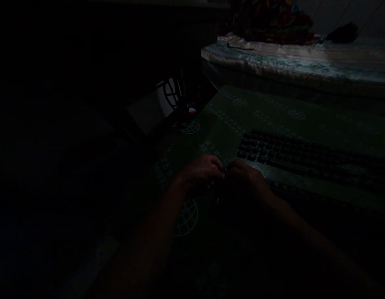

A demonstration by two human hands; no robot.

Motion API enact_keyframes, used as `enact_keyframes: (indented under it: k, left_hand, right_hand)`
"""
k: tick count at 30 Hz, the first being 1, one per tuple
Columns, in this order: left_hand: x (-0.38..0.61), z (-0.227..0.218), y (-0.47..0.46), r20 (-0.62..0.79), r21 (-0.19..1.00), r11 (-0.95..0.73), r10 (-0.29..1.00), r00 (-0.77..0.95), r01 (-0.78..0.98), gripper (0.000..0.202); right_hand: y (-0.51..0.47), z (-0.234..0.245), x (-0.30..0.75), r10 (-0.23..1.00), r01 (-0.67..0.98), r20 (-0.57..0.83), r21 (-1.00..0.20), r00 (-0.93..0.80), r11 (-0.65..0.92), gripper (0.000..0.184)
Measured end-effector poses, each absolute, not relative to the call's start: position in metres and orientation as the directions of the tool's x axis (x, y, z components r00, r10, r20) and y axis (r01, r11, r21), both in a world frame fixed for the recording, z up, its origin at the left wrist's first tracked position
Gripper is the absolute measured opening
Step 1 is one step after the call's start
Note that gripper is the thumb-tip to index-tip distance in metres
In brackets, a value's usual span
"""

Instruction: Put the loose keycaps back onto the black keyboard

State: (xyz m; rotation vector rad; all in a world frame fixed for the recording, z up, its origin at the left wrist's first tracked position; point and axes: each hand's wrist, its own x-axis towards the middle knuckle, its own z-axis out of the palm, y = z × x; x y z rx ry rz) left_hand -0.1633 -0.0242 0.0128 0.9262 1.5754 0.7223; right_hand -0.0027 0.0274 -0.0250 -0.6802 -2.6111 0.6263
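My left hand (203, 171) and my right hand (244, 178) meet over the left end of a long dark object (292, 193), which looks like a keyboard. Their fingers are closed in a pinch, tip to tip. Whatever is between them is too small and dark to make out. Just beyond my right hand, rows of dark keycaps (253, 147) lie on a green board (217, 124), with green showing between some of them. The board carries pale globe prints and lettering. Deep shadow hides much of the area under my right hand and forearm.
Left of the board stands a dark-framed pale panel (150, 110), with a round wire-grille object (173, 94) beside it. Behind the board is a bed-like surface with a patterned cover (273, 56); colourful cloth (280, 25) and a dark bundle (344, 33) rest on it. The left side is nearly black.
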Motion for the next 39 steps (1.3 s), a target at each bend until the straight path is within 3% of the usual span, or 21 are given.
enact_keyframes:
  k: [11, 31, 39]
  left_hand:
    - [-0.164, 0.0129, -0.0249, -0.495, 0.845, 0.498, 0.866, -0.07, 0.194, 0.018]
    - [-0.1644, 0.0145, -0.026, -0.488, 0.853, 0.491, 0.871, -0.06, 0.176, 0.016]
    - [-0.1665, 0.0117, -0.0239, -0.496, 0.847, 0.496, 0.867, -0.051, 0.19, 0.019]
  right_hand:
    - [0.0286, -0.0225, -0.0055, 0.521, 0.418, 0.224, -0.382, -0.824, 0.824, 0.011]
    - [0.0307, -0.0294, -0.0035, 0.5, 0.387, 0.264, -0.382, -0.825, 0.839, 0.014]
    - [0.0297, -0.0219, -0.0047, 0.481, 0.403, 0.194, -0.337, -0.855, 0.851, 0.014]
